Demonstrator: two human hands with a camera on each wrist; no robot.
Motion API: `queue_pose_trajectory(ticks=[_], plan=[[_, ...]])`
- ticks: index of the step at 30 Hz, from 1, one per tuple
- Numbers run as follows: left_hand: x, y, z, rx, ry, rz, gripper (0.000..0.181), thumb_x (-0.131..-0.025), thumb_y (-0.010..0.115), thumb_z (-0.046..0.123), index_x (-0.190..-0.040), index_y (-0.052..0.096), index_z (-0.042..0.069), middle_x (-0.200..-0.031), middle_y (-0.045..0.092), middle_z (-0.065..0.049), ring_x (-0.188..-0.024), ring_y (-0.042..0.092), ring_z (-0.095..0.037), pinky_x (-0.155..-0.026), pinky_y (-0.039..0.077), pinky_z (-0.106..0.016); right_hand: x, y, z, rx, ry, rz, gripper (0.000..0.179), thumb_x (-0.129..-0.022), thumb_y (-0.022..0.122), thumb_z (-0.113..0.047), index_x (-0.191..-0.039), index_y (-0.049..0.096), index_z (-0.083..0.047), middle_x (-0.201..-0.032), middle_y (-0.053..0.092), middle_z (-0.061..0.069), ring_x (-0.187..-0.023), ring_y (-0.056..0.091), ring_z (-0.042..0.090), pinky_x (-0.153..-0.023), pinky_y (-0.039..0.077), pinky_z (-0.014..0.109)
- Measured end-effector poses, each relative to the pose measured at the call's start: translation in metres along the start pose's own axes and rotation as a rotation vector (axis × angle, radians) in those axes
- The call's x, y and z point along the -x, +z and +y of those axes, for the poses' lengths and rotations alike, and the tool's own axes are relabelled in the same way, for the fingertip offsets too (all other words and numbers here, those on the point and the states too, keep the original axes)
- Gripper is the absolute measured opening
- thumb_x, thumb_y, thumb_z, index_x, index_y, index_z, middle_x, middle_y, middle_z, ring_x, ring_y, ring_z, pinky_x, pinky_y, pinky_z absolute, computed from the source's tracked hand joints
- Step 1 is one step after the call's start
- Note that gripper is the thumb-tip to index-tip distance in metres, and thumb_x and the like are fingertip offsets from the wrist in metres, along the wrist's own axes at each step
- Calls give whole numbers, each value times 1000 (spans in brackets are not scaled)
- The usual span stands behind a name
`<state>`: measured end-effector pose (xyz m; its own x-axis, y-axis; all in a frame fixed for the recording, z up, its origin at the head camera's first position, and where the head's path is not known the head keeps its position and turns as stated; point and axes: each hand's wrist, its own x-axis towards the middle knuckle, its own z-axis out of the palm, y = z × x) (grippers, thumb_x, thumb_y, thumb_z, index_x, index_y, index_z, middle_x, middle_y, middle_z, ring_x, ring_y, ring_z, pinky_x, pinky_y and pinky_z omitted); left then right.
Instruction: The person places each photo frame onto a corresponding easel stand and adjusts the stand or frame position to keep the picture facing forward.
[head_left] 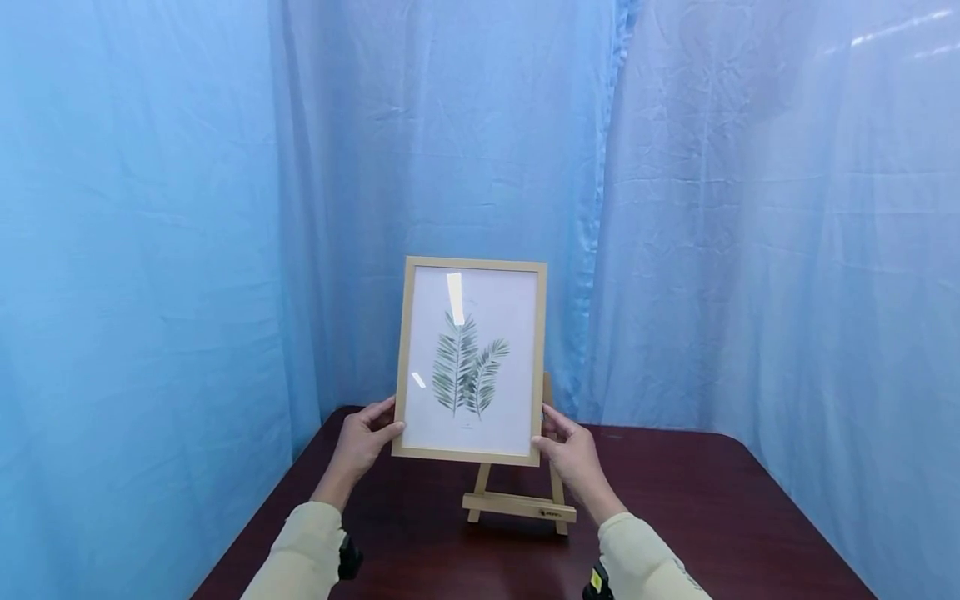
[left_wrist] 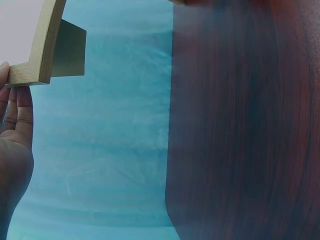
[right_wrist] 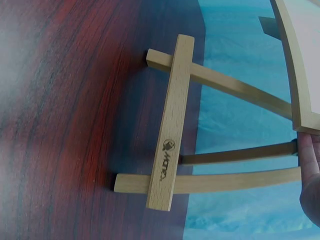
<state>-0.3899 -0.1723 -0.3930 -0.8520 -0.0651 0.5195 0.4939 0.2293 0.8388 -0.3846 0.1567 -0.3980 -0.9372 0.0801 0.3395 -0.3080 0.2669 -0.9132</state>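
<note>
A picture frame with a pale wood border and a print of green fern leaves is held up off the table. My left hand grips its lower left edge, thumb on the front and fingers behind. At the lower right edge, my right hand pinches it the same way. Behind and below the picture frame stands a small wooden easel; its upper part is mostly hidden. In the right wrist view the easel's ledge shows a printed logo, with the picture frame's corner apart from it.
The easel stands on a dark red-brown wooden table. Blue curtains hang behind the table and along both sides. From the picture frame's back a flap-like piece juts out in the left wrist view.
</note>
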Motion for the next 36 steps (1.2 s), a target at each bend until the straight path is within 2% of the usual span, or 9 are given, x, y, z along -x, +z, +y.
queue_pose_trajectory(ticks=[4,6,9,13,17,24,28,32,36], plan=[[6,-2,17,3,21,-19,46,-84,71,-11,-127,58,-15,-113,64,-31,-95,64,-33,-71,51,-18,-1,0,1,-23,4,-6,59,-89,70,1,-145,52,-6,-114,64,18,-91,65,22,-74,58,37],[7,-2,21,8,34,-22,45,-84,70,-12,-127,58,-16,-111,64,-31,-94,64,-32,-71,51,-19,-1,0,2,-49,6,-11,59,-90,69,2,-145,50,-5,-115,64,20,-96,65,24,-79,58,41],[3,-1,10,12,45,-16,45,-84,71,-10,-127,59,-14,-110,65,-28,-91,64,-25,-71,51,-19,-2,0,3,-86,4,-14,59,-89,67,5,-145,50,-4,-115,64,22,-100,65,26,-82,57,43],[-1,0,-4,12,51,-12,47,-83,74,-7,-129,61,-9,-111,67,-24,-90,64,-19,-71,51,-19,-3,-1,3,-95,-3,-5,59,-88,68,7,-144,51,-2,-114,65,23,-95,66,24,-76,58,35],[-1,0,-5,21,61,-9,48,-83,74,-7,-128,62,-8,-110,67,-24,-89,64,-19,-70,51,-20,-4,-2,4,-63,-10,7,59,-87,69,5,-143,52,-1,-112,65,22,-91,65,20,-69,56,27],[-1,0,-6,0,66,-7,48,-84,74,-6,-129,60,-10,-107,67,-23,-88,64,-22,-68,51,-21,-7,-1,6,-59,-28,0,59,-87,69,6,-143,51,-2,-111,66,22,-94,66,23,-77,58,38],[0,0,-6,-4,43,1,48,-84,74,-6,-130,61,-8,-107,68,-21,-89,65,-23,-69,52,-21,-8,0,8,-58,-32,-4,59,-87,68,6,-144,52,-3,-112,66,22,-95,66,23,-77,58,36],[0,-1,-7,-7,39,3,48,-84,74,-6,-130,61,-7,-106,68,-20,-90,65,-24,-69,52,-20,-9,2,11,-51,-33,-7,60,-88,68,6,-144,51,-2,-112,66,22,-95,65,23,-79,58,39],[-1,-2,-9,-16,44,1,47,-84,74,-6,-129,62,-6,-103,69,-18,-89,65,-24,-69,53,-22,-10,3,13,-42,-43,-4,60,-88,68,6,-144,50,-1,-113,66,23,-95,65,23,-76,58,35]])
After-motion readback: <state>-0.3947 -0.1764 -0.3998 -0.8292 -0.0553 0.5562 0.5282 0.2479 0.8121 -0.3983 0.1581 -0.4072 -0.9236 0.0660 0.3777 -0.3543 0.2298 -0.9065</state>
